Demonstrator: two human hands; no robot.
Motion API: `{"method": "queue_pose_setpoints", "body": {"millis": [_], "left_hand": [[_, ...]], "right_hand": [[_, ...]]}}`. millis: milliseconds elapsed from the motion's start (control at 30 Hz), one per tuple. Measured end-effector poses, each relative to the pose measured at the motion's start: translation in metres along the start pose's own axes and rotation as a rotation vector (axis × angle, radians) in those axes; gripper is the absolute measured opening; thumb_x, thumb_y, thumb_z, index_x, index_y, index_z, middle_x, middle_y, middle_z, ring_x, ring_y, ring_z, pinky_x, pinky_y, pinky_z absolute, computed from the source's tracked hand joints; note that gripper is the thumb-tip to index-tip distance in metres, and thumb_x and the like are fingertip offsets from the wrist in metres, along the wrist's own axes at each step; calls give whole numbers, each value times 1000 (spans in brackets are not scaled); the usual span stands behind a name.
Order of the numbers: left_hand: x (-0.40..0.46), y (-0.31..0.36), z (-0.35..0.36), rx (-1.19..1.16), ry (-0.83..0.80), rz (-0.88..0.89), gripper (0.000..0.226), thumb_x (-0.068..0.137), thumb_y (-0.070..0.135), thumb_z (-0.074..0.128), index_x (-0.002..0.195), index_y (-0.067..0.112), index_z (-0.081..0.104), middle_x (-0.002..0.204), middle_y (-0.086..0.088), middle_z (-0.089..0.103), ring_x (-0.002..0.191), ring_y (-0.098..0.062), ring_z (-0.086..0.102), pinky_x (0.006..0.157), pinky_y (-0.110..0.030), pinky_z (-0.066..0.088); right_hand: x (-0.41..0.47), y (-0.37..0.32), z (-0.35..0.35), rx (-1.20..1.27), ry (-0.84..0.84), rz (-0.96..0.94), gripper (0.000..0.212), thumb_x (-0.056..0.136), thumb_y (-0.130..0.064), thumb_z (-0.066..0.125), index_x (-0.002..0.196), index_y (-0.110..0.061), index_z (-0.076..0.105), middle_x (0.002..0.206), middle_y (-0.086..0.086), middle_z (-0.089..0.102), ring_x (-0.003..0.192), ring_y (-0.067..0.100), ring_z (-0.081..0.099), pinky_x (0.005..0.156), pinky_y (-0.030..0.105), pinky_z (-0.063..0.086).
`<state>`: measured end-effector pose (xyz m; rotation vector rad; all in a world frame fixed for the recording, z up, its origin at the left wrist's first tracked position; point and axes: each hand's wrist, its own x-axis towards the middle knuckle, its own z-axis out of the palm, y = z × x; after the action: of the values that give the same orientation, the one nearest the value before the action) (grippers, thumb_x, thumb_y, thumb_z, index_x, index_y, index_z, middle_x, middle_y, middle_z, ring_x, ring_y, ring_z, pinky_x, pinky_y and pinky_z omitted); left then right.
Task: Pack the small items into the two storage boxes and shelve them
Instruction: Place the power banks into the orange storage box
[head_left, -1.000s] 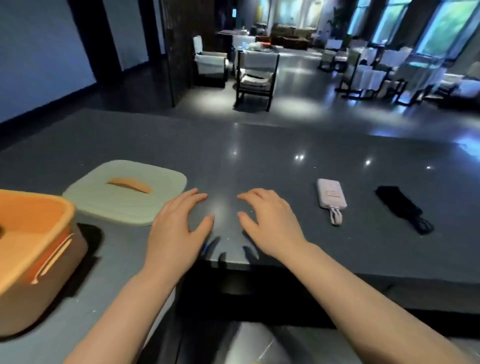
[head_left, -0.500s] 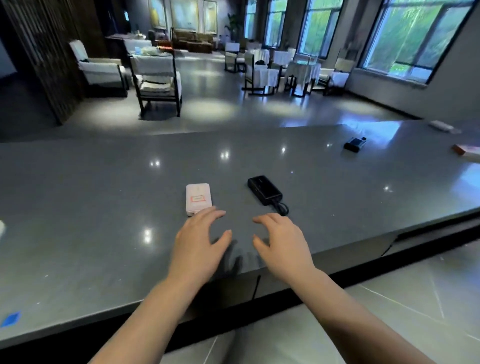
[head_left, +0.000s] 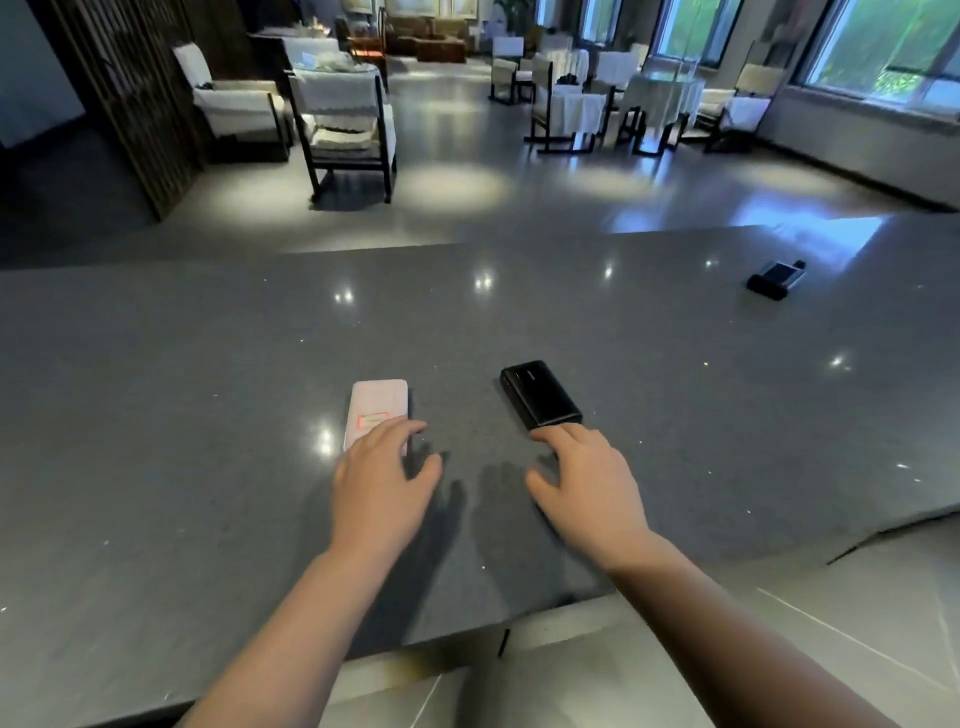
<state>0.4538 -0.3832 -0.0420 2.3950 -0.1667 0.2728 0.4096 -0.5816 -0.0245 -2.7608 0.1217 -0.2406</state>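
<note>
Behind the long, polished dark grey stone desk is a dim hall with white-covered chairs and big windows. Three small items lie on the desk. One flat, pale pink rectangular power bank lies in front of the left hand, whose relaxed, spread fingers cover its near end; whether they touch it I cannot tell. One black rectangular power bank lies just beside it to the right, and the right hand, also spread, reaches its near corner with the fingertips. One small dark device lies well apart, far to the right. No storage box is in view.

Both power banks look stiff, smooth and probably rather dense, so they could slip on the glossy stone. I would take each by its long edges, thumb on one side and fingers on the other.
</note>
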Motion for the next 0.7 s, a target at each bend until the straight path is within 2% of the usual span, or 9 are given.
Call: {"method": "queue_pose_setpoints", "body": {"millis": [100, 233, 333, 433, 567, 700], "left_hand": [[29, -19, 8, 107, -22, -45, 40, 77, 31, 68, 116, 24, 62, 130, 3, 56, 119, -23, 51, 99, -37, 35], [65, -41, 20, 193, -52, -138, 69, 74, 33, 71, 135, 19, 43, 148, -7, 34, 135, -29, 30, 110, -39, 23], [79, -48, 30, 177, -65, -177, 80, 73, 34, 73, 140, 15, 34, 150, -9, 28, 136, -32, 27, 110, -41, 26], [82, -51, 36, 229, -44, -221, 85, 70, 37, 75, 140, 12, 33, 146, -10, 34, 130, -33, 31, 104, -42, 29], [89, -54, 42, 263, -13, -313, 83, 64, 49, 78, 129, 13, 41, 132, -15, 44, 116, -39, 38, 95, -43, 34], [83, -51, 49, 297, 34, -358, 89, 61, 55, 77, 133, 20, 37, 126, -16, 48, 111, -39, 41, 91, -43, 36]], "right_hand": [[26, 2, 16, 11, -5, 69, 49, 85, -33, 60, 131, -19, 53, 131, 0, 54, 122, 22, 46, 97, 35, 42], [70, 9, 34, -34, -18, 179, 63, 85, -36, 60, 141, -17, 39, 142, 5, 41, 129, 26, 38, 103, 39, 38], [94, 16, 45, -64, -102, 256, 75, 86, -42, 59, 148, -16, 25, 151, 6, 29, 137, 27, 29, 110, 40, 33], [112, 26, 52, -98, -154, 299, 83, 85, -48, 60, 149, -15, 19, 151, 6, 28, 138, 26, 27, 109, 38, 32], [130, 37, 58, -70, -159, 332, 90, 78, -58, 64, 145, -13, 24, 141, 6, 37, 131, 26, 34, 104, 38, 38], [138, 46, 55, -6, -145, 302, 82, 71, -59, 70, 133, -15, 39, 130, 3, 45, 124, 23, 39, 95, 38, 44]]}}
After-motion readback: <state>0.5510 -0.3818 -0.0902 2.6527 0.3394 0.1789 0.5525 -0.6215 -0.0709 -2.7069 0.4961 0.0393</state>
